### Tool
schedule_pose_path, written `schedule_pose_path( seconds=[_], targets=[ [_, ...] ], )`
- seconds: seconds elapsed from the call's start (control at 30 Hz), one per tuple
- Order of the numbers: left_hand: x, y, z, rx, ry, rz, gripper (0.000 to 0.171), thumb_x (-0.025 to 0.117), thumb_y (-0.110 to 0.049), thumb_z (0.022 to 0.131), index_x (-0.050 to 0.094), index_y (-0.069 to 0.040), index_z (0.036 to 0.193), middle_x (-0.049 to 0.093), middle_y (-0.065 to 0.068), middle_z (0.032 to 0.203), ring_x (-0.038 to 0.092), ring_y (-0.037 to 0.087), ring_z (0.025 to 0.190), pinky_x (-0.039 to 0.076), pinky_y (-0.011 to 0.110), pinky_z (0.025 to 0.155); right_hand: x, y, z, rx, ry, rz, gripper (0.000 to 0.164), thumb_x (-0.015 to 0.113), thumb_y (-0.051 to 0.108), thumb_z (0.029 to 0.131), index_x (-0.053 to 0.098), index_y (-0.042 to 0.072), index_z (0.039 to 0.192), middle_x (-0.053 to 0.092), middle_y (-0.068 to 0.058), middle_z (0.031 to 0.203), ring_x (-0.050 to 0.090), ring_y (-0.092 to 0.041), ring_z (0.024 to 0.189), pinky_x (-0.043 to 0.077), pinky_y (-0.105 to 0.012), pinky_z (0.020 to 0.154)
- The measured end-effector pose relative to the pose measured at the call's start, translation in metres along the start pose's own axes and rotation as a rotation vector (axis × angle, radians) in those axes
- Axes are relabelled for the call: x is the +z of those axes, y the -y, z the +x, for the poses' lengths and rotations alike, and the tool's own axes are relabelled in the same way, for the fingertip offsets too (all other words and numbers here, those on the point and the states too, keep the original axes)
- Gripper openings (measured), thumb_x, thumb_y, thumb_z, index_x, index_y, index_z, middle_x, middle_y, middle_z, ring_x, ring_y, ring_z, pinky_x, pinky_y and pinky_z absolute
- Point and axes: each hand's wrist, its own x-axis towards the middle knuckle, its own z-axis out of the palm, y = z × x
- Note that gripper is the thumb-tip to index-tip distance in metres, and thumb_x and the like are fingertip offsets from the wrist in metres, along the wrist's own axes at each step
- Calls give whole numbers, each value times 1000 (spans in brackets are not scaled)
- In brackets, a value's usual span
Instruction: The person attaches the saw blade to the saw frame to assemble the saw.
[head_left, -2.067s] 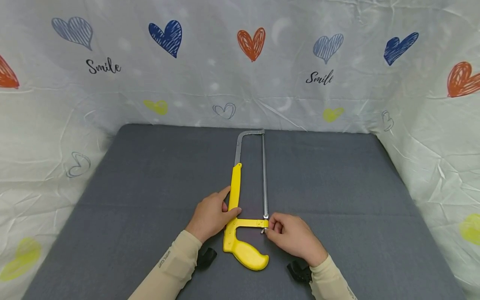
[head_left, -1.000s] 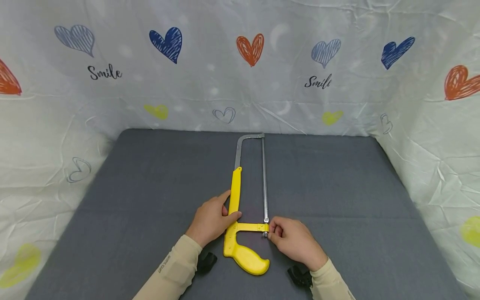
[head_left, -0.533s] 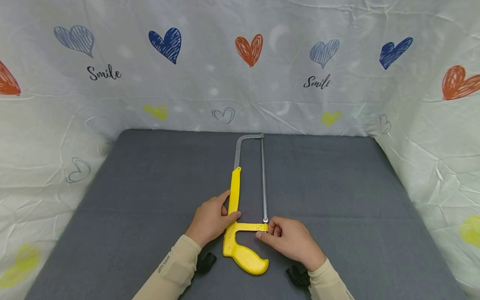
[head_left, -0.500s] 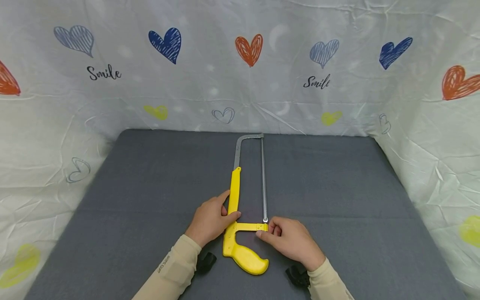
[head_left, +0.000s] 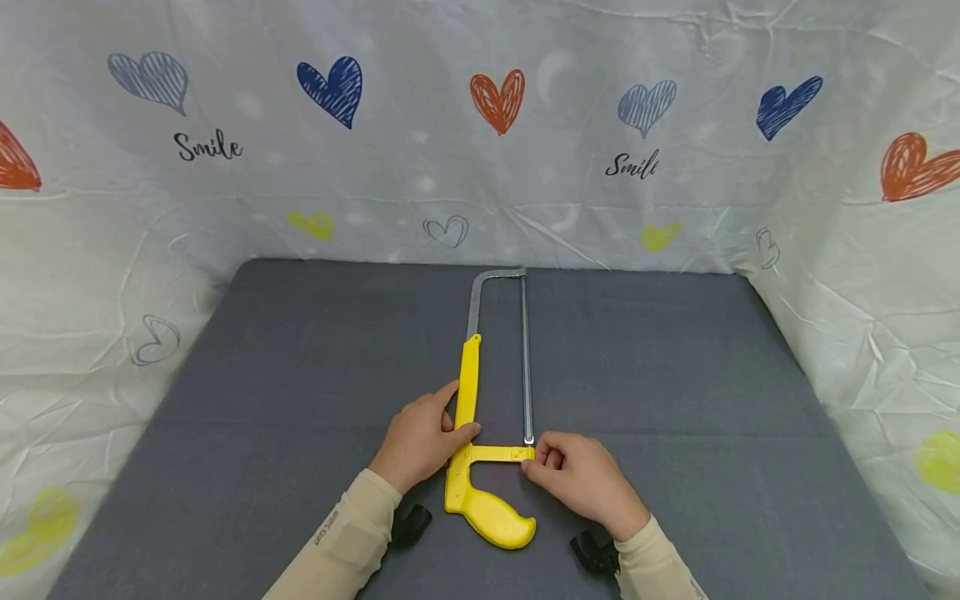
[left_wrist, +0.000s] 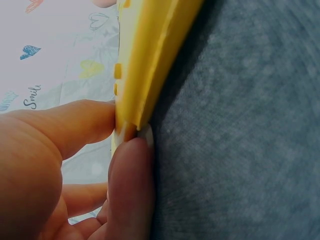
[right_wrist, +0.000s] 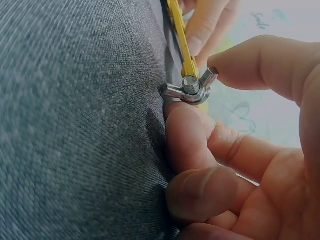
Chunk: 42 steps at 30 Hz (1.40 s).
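A hacksaw with a yellow frame (head_left: 468, 379) and curved yellow handle (head_left: 497, 518) lies flat, its grey front bow pointing away. Along its right side runs the blade (head_left: 527, 367). My left hand (head_left: 415, 443) pinches the frame above the crossbar, thumb on top and fingers along the outer edge. At the crossbar's right end, my right hand (head_left: 587, 479) works a metal wing nut (right_wrist: 194, 96) on a threaded stud. The right wrist view has the thumb (right_wrist: 240, 65) against one wing and a curled finger just under the nut. From above, the thumb hides the nut.
A dark grey cloth (head_left: 337, 333) covers the table. White curtain with printed hearts (head_left: 498, 102) stands behind and at both sides. Black wrist camera mounts (head_left: 411, 525) show below each wrist.
The right thumb has swept left across the wing nut, then slipped slightly back right; the nut's wings, visible earlier from above, are now covered. Left hand and hacksaw hold their place.
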Motion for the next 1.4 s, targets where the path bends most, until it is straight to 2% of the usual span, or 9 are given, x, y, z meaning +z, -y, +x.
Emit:
schedule_pose_path(
  seconds=[0.6, 1.07, 1.4],
  targets=[
    [-1, 0, 1, 0, 1, 4, 82, 85, -38, 94, 50, -10, 162, 57, 3, 85, 51, 17, 66, 42, 27, 58, -3, 2, 0, 21, 20, 56, 17, 75, 24, 96, 69, 25, 80, 59, 8, 68, 45, -9, 51, 37, -26, 50],
    [0, 0, 0, -6, 5, 2, 81, 85, -39, 94, 50, -11, 162, 57, 3, 85, 51, 17, 66, 42, 27, 57, -1, 0, 0, 0, 6, 11, 18, 71, 17, 95, 69, 26, 80, 57, 11, 67, 43, -5, 51, 35, -23, 51],
    [-2, -1, 0, 5, -4, -5, 82, 86, -37, 94, 50, -9, 162, 57, 3, 84, 51, 17, 66, 43, 27, 57, -3, 3, 0, -33, -24, 12, 14, 75, 15, 94, 69, 22, 83, 56, 9, 68, 44, -5, 52, 35, -23, 51]
  ],
)
